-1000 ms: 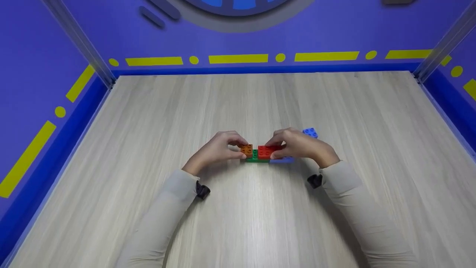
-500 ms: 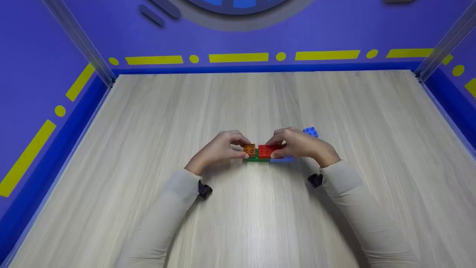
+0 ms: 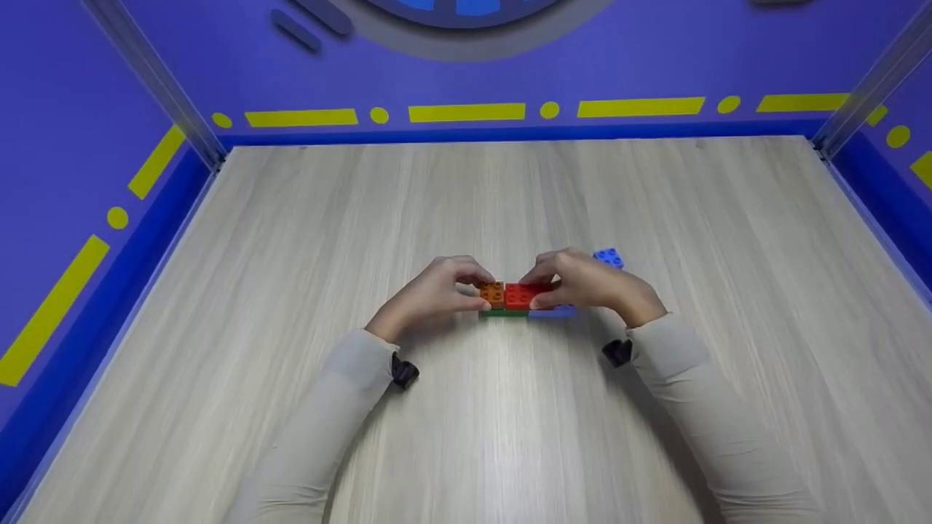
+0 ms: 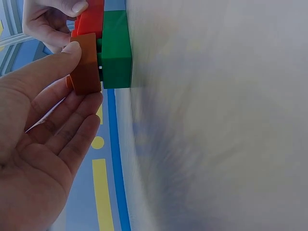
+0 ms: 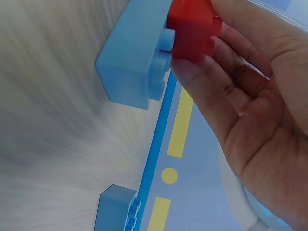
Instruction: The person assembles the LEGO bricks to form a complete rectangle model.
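Observation:
My left hand [image 3: 435,295] pinches a small orange toy brick [image 3: 492,294] between thumb and fingers. That brick sits over the left end of a green brick [image 4: 117,50]; in the left wrist view a narrow gap with green studs shows between the two. My right hand [image 3: 586,280] grips a red brick [image 3: 518,295], which lies across the green brick and a light blue brick [image 5: 130,57] end to end with it. In the head view the orange and red bricks stand side by side, close together. Studs on the light blue brick's right end are uncovered.
A loose small blue brick [image 3: 608,257] lies on the wooden table [image 3: 466,422] just behind my right hand. Blue-purple panels [image 3: 466,87] with yellow marks enclose the table at the back and sides.
My left hand has moved slightly right with the orange brick, up close to the red brick, covering the green studs seen between them before. My right hand has stayed in place.

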Demonstrator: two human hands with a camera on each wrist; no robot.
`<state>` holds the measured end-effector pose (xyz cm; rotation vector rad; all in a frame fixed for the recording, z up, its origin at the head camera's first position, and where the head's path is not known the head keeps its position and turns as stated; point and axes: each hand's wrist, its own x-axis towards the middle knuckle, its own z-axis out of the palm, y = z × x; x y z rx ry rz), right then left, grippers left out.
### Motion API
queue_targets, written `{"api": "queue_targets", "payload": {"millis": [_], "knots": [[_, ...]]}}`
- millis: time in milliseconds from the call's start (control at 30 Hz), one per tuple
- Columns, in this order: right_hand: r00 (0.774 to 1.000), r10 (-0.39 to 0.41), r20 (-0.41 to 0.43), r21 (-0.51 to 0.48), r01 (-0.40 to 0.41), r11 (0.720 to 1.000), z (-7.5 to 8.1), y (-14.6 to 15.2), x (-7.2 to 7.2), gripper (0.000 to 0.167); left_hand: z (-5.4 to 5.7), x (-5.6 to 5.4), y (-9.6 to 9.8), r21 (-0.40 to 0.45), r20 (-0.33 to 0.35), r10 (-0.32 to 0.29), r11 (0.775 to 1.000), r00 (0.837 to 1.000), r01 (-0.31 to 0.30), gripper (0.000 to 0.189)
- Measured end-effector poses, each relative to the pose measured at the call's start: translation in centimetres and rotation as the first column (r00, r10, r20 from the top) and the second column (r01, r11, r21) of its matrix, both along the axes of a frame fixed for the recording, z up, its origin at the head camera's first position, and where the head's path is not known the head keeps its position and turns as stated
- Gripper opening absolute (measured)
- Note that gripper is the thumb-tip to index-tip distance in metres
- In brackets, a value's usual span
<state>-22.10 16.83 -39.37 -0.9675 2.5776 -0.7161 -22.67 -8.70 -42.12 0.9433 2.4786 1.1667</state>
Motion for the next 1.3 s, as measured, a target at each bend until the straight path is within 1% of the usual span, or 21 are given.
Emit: {"api": "queue_targets", "payload": {"millis": [133,267,733,900,1133,1300], "knots": [[1.000,0.021,-0.016,-0.019,-0.022,1.000,-0.10,0.03,-0.02,0.033,0.05,0.04,0.10,0.007,0.016,-0.009,1.000,1.000,0.009,0.031],[1.000,0.010,-0.005,-0.007,-0.010,1.000,-0.14,0.03,-0.02,0.033,0.06,0.12,0.13,0.008,0.034,-0.005,1.000,0.999,0.004,0.030],[0.999,-0.021,0.029,0.012,0.021,1.000,-0.05,-0.07,-0.04,0.032,-0.19,0.15,0.24,0.016,0.047,0.007,1.000,0.999,-0.008,0.028],[0.999,-0.020,0.027,0.012,0.019,1.000,0.00,-0.08,0.01,0.033,-0.15,0.19,0.30,0.019,0.046,0.009,1.000,0.999,-0.010,0.028],[1.000,0.009,0.002,-0.022,-0.009,1.000,0.04,-0.11,0.00,0.033,0.09,0.26,0.30,0.005,0.002,0.008,1.000,1.000,-0.008,0.029],[1.000,0.011,0.005,-0.021,-0.010,1.000,-0.08,-0.12,0.00,0.033,-0.03,0.20,0.28,0.004,-0.002,0.006,1.000,1.000,-0.006,0.029]]}}
